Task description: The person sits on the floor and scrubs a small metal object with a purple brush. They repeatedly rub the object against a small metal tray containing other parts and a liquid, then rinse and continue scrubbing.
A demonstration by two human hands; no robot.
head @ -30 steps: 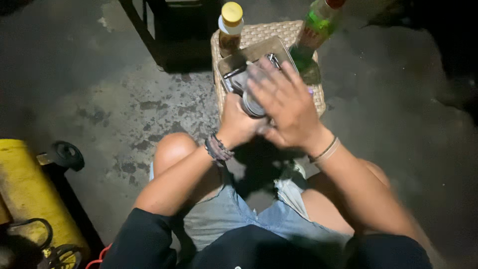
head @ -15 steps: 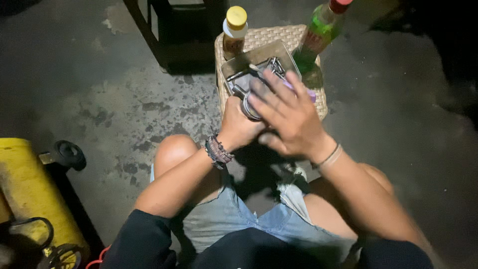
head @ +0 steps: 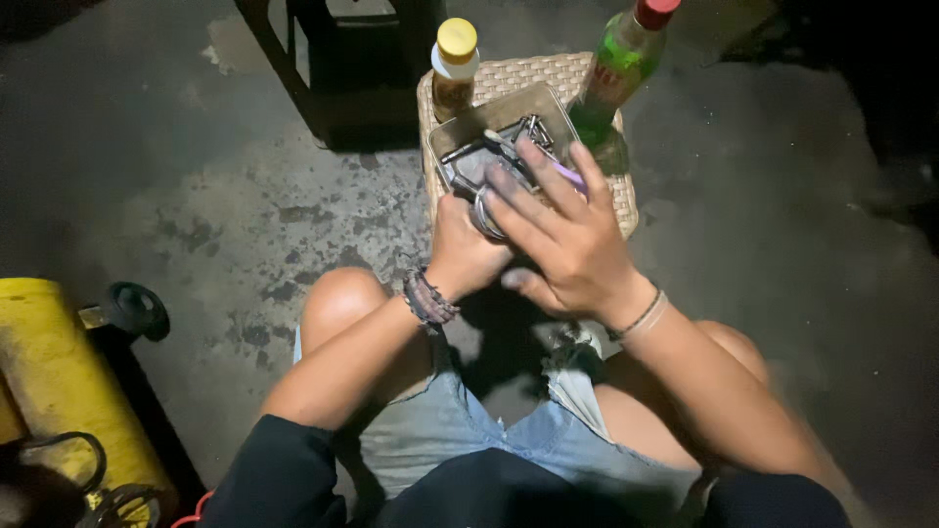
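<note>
My left hand (head: 468,252) is closed around a round metal part (head: 486,210) at the near edge of a metal tray (head: 494,115). My right hand (head: 567,240) lies flat over that part, fingers spread and grimy, reaching into the tray. The tray holds several bolts and small metal pieces (head: 528,129) and rests on a woven wicker stool (head: 587,73). How the part looks underneath the hands is hidden.
A yellow-capped bottle (head: 454,68) and a green bottle with a red cap (head: 621,73) stand on the stool. A dark crate (head: 342,68) sits behind it. A yellow cylinder (head: 54,376) with a black knob (head: 137,310) lies at the left on stained concrete.
My right hand has slid a little toward me and lower over the round part. More of the tray's contents shows now. The left hand stays closed on the part.
</note>
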